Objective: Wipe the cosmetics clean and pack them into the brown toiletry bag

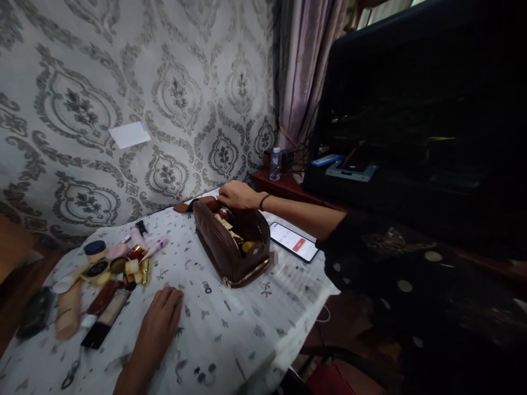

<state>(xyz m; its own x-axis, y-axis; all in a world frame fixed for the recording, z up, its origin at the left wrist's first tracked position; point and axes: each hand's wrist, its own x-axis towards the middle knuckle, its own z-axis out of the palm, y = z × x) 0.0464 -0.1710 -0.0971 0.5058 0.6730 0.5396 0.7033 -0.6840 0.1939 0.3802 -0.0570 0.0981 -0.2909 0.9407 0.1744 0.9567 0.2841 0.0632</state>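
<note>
A brown makeup bag (214,244), unzipped wide, stands on the patterned cloth with several small items inside, among them a yellow round one (247,247). At its far edge is my right hand (239,196), closed on the bag's rim near a brown strap (181,207); the fingertips are partly hidden. My left hand (162,310) lies on the cloth, empty, its fingers stretched out. To its left is a loose pile of cosmetics: a jar with a dark blue lid (95,250), a pink tube (156,247), a gold lipstick tube (145,271) and a foundation bottle (107,318).
A phone (294,241) with a lit screen lies right of the bag, beneath my right forearm. Behind it, a plastic bottle (275,164) stands on a dark red surface by a large black screen (403,109). The patterned wall (177,93) bounds the table's far side.
</note>
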